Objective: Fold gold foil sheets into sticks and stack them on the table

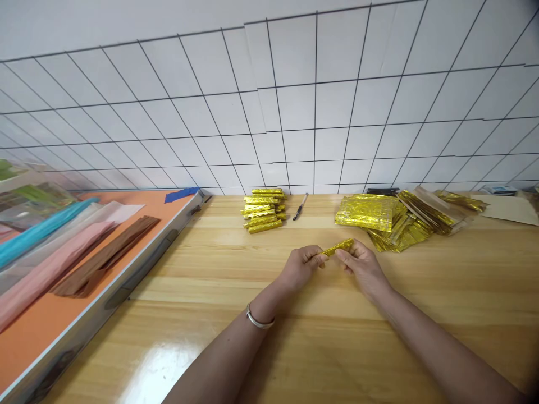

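Note:
A narrow folded strip of gold foil paper (338,247) is held just above the wooden table (210,292) by both hands. My left hand (301,266), with a silver bangle on its wrist, pinches the strip's left end. My right hand (361,265) pinches the right part, fingers curled round it. Behind them, a stack of folded gold strips (264,210) lies near the wall. A pile of flat gold foil sheets (391,216) lies to the right of the hands.
A black pen (300,207) lies between the stack and the sheets. An orange surface (50,325) at the left carries long pink, brown and blue paper bundles. A white tiled wall (295,101) closes the back. Brown paper (511,209) lies at the far right.

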Tool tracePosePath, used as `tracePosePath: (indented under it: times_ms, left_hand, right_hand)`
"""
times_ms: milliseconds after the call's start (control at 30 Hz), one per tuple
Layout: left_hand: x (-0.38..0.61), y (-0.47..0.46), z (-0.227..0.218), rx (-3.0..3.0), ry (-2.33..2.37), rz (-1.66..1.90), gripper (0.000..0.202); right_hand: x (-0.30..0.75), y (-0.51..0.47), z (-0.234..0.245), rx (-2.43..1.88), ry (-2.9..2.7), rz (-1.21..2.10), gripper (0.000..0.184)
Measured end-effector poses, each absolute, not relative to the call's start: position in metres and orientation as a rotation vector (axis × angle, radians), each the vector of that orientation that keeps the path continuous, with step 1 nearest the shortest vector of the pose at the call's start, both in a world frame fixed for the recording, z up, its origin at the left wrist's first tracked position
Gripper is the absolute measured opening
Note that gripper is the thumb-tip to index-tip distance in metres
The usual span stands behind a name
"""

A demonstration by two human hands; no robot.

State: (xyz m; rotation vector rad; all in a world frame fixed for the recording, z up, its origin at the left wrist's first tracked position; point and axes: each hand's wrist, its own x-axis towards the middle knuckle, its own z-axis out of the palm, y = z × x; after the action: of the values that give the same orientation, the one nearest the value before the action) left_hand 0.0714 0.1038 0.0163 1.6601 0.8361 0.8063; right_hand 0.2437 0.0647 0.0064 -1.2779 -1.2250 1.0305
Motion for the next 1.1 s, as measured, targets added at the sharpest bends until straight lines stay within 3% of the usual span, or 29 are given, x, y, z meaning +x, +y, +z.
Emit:
tracePosePath:
  times_ms: [800,1100]
  left_hand:
    - [0.067,0.111,0.003,1.693,0.853,0.697,0.036]
    - [0.074,0.103,0.014,1.873,0.891,0.749,0.027]
  right_hand:
    - [0.255,0.065,0.011,-1.215,-1.184,1.026,0.031]
    - [0.249,0.065,0.009,-1.222,-1.31,1.044,0.029]
